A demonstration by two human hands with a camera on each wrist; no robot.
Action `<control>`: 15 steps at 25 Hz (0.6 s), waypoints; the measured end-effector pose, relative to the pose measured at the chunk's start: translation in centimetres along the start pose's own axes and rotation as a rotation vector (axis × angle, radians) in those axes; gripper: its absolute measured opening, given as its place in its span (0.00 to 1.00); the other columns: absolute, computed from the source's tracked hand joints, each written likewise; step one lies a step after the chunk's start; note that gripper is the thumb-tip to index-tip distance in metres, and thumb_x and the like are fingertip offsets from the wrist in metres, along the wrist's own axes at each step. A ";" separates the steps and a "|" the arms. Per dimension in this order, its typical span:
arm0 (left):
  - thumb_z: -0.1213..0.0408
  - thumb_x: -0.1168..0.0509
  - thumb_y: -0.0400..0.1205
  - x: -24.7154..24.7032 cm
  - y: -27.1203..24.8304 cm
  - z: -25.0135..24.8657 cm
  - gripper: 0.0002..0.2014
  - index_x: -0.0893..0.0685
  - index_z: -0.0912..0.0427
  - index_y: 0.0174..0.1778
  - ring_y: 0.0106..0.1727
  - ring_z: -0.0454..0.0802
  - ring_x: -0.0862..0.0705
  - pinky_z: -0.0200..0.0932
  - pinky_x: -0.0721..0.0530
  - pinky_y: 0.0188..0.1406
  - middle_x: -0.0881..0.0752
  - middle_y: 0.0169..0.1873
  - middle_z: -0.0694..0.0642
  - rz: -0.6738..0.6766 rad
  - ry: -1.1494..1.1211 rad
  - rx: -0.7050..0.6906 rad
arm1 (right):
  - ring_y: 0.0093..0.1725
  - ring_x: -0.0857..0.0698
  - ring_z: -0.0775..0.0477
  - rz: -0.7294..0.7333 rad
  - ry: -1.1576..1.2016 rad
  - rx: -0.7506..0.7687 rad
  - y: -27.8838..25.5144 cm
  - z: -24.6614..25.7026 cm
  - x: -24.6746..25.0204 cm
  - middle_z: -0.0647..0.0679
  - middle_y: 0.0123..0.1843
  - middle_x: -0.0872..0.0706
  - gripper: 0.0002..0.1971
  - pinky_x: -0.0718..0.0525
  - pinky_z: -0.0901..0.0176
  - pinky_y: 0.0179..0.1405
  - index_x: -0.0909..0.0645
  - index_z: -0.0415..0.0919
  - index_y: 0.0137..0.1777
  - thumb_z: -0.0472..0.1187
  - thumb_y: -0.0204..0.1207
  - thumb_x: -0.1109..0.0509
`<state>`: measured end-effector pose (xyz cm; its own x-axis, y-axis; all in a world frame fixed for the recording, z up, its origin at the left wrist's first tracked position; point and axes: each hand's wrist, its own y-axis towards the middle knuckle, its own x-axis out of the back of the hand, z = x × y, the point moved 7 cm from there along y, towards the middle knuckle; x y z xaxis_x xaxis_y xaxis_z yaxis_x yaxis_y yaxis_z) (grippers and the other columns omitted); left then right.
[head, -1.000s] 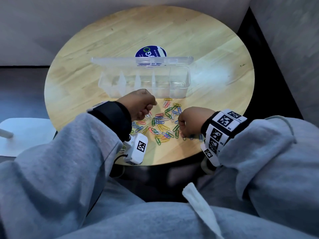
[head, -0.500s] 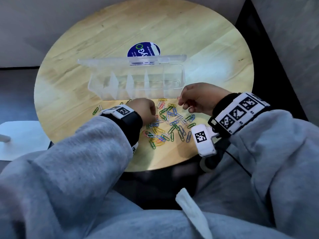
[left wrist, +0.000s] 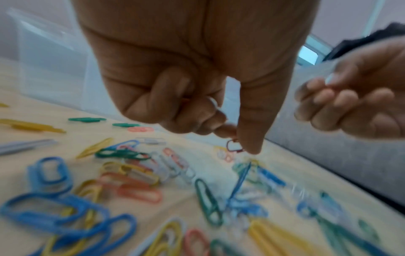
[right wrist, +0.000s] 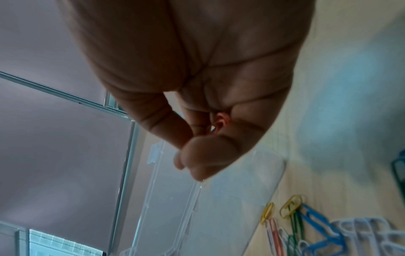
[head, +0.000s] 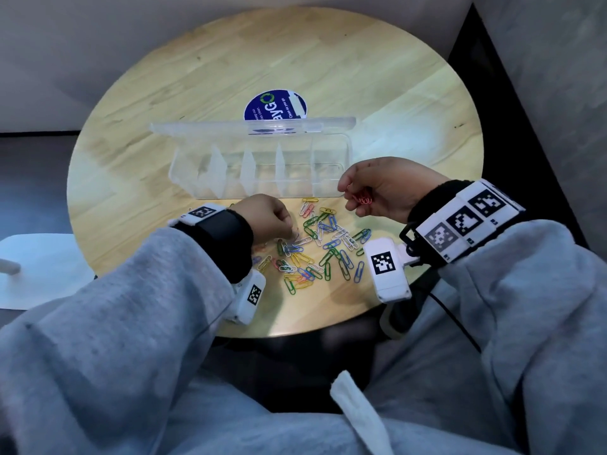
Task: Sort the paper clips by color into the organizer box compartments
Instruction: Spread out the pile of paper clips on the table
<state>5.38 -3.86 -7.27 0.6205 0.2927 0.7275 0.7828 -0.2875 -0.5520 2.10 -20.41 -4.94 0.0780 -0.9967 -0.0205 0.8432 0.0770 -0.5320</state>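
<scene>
Right hand (head: pixel 387 188) risen clutching red clips (head: pixel 361 197), left hand (head: pixel 267 220) pinching one red clip (left wrist: pixel 233 147), multicolored pile (head: pixel 315 247) beneath.

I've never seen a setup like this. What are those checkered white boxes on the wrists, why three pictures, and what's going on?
No machine here: a person wears three cameras. The head view looks down on a round wooden table; the white patterned boxes on the wrists are cameras that look along each hand. A clear plastic organizer box stands open, its compartments apparently empty. In front lies a loose pile of coloured paper clips. The right hand holds a few red paper clips near the box's right end. The left hand pinches one red clip from the pile.
</scene>
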 end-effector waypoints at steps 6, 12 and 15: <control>0.70 0.30 0.77 2.5 -1.5 -0.5 0.13 0.24 0.56 0.29 0.28 0.44 0.27 0.36 0.32 0.28 0.21 0.26 0.52 0.043 -0.480 -0.031 | 0.29 0.17 0.50 -0.035 0.294 0.055 0.0 1.4 0.7 0.40 0.36 0.21 0.14 0.14 0.67 0.28 0.22 0.33 0.43 0.25 0.78 0.49; 0.79 0.39 0.80 4.1 -0.7 -2.3 0.12 0.21 0.57 0.38 0.18 0.40 0.24 0.27 0.27 0.16 0.20 0.24 0.52 0.005 -0.927 -0.007 | 0.46 0.15 0.44 -0.074 0.335 0.052 0.9 1.9 0.5 0.38 0.47 0.17 0.22 0.13 0.67 0.41 0.22 0.32 0.52 0.16 0.73 0.56; 0.77 0.43 0.82 4.0 0.0 -3.7 0.12 0.18 0.61 0.39 0.21 0.43 0.24 0.28 0.21 0.18 0.25 0.29 0.55 0.045 -0.967 0.012 | 0.54 0.17 0.42 -0.123 0.362 0.079 1.7 2.3 1.1 0.38 0.51 0.18 0.26 0.14 0.66 0.47 0.26 0.30 0.64 0.15 0.73 0.56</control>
<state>7.68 -6.05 -2.81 0.4169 0.9070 0.0586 0.7541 -0.3092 -0.5794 4.85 -21.35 -3.87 -0.2068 -0.9418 -0.2652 0.8739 -0.0560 -0.4829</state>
